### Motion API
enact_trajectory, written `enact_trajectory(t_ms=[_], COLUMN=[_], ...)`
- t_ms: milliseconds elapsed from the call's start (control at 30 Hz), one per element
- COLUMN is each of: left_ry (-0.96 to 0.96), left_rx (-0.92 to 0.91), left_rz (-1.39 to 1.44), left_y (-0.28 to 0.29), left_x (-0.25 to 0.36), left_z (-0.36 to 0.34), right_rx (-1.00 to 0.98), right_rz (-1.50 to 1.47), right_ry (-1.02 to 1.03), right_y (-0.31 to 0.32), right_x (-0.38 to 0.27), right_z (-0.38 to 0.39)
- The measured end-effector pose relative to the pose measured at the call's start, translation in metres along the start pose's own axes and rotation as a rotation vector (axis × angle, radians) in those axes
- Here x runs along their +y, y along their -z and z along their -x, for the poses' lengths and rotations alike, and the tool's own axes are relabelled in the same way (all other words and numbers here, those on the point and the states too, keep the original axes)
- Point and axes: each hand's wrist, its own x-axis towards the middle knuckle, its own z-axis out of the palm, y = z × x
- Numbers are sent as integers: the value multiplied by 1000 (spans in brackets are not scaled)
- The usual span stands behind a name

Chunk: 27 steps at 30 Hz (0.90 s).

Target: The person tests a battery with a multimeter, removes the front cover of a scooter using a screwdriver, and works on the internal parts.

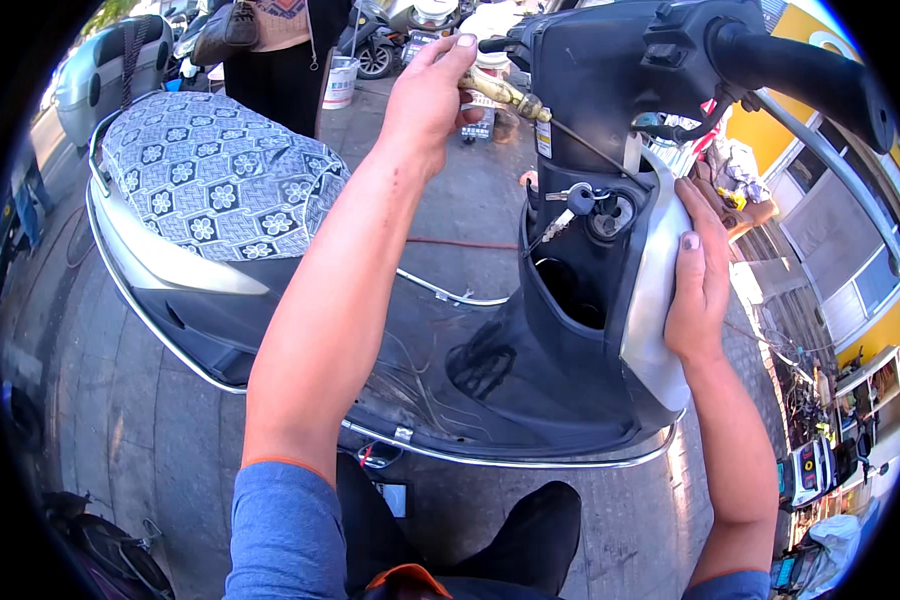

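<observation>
A scooter with a dark leg shield (pixel 560 330) and a silver front panel (pixel 655 310) stands across my view. My left hand (pixel 425 100) is closed round the yellowish handle of a screwdriver (pixel 500 92). Its thin shaft slants down to the seam where the dark shield meets the silver panel; the tip is hard to make out. Against the panel's outer side lies my right hand (pixel 702 280), fingers stretched out along it. A bunch of keys (pixel 575 200) hangs at the ignition lock (pixel 610 216), close below the shaft.
The handlebar (pixel 780 65) juts out above my right hand. A patterned seat (pixel 215 180) is at the left. A person (pixel 275 60) with a brown bag stands behind it, near a white bucket (pixel 340 82). Another person (pixel 745 195) is partly visible beyond the panel. Shelves (pixel 870 390) stand far right.
</observation>
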Motion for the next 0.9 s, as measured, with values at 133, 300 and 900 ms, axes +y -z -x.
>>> enact_trajectory(t_ms=[133,300,900], left_ry=[-77,14,-410], left_rx=[-90,-97,-233], left_rz=[59,-127,-929], left_y=[11,14,31], left_x=[-4,1,47], left_z=[-1,-14,-12], right_rx=[-3,-64,-79], right_rz=[-42,-42,-15], right_ry=[-2,-63,-48], right_y=[-3,-4,-2], right_x=[2,1,-6], right_z=[3,1,-1])
